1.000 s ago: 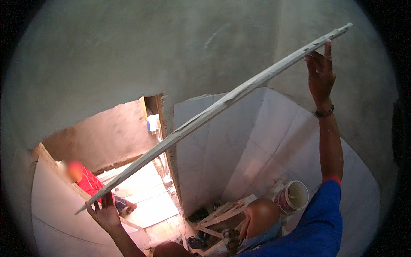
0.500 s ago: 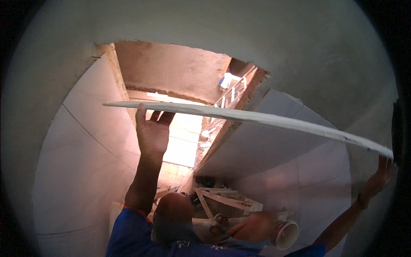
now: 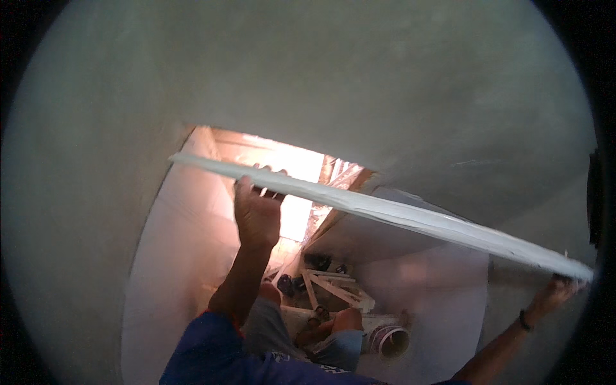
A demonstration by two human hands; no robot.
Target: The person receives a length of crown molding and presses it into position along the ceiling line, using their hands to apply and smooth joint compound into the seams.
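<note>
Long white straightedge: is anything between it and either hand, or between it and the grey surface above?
Nothing visible. The left hand grips the long white straightedge directly near its left end, and the right hand holds its far right end. No object shows between the straightedge and the grey plastered surface; whether they touch cannot be told.

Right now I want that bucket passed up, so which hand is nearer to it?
Neither is close. The right hand looks somewhat nearer, holding the straightedge's end up and right of the bucket. The left hand grips the straightedge higher, up and left.
</note>
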